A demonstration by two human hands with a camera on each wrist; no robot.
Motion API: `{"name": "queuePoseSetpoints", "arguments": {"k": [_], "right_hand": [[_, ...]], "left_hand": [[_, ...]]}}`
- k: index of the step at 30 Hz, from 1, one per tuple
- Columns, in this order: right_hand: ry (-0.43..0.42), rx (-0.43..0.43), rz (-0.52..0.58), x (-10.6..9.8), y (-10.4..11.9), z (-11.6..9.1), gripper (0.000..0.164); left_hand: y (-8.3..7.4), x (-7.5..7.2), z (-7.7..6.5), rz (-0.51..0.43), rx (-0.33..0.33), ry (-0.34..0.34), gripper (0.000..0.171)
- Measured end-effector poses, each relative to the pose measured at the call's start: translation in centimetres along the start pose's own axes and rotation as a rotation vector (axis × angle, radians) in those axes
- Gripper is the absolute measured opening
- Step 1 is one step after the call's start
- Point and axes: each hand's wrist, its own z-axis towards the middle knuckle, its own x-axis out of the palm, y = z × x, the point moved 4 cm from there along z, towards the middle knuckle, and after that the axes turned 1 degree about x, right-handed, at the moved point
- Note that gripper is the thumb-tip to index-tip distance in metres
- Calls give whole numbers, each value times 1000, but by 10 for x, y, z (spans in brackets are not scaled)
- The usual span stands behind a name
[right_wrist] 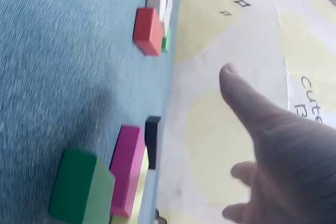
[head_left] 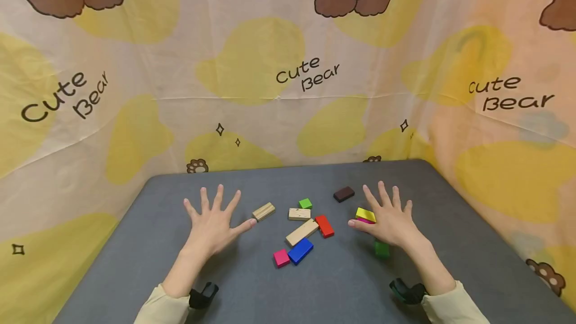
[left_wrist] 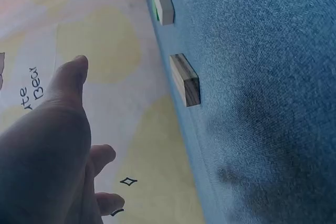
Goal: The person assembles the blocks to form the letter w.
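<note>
My left hand [head_left: 213,229] is spread above the left of the table, holding nothing; its thumb tip is nearest a striped wooden block [head_left: 263,211]. Over the right side, my right hand [head_left: 391,221] has its fingers spread and also holds nothing. A yellow block [head_left: 365,214], a magenta block [right_wrist: 127,171] and a dark green block [head_left: 382,249] lie below it, partly hidden in the head view. Between the hands are a red block [head_left: 324,226], a blue block [head_left: 300,251], a pink block [head_left: 281,258], a long pale wooden block [head_left: 302,232] and a speckled block [head_left: 299,214].
A light green block [head_left: 305,203] and a dark brown block [head_left: 344,194] lie farther back on the grey table [head_left: 243,289]. A printed cloth [head_left: 252,64] hangs behind and beside the table. Black straps [head_left: 204,295] show at both wrists.
</note>
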Motion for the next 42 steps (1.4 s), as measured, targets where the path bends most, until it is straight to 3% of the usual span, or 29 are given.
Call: {"name": "queuePoseSetpoints", "arguments": {"k": [7, 11, 15, 18, 21, 26, 35, 42], "right_hand": [[-88, -129, 188, -2, 29, 6, 92], [-89, -184, 314, 2, 51, 7, 83], [-37, -221, 477, 8, 72, 8, 72], [29, -223, 642, 11, 86, 9, 61], [67, -208, 741, 14, 97, 11, 53], [68, -218, 756, 24, 102, 15, 48], [130, -137, 856, 45, 95, 24, 40], [156, -228, 860, 54, 89, 30, 29]], "left_hand": [[-8, -2, 2, -47, 83, -88, 85], [-11, 0, 4, -78, 102, -105, 85], [-12, 6, 7, -115, 125, -94, 84], [-12, 9, 9, -158, 159, -86, 83], [-13, 11, 12, -215, 200, -77, 83], [-15, 16, 13, -327, 219, -53, 85], [-15, 31, 28, -640, 101, 29, 76], [-16, 44, 33, -730, 67, -3, 62]]}}
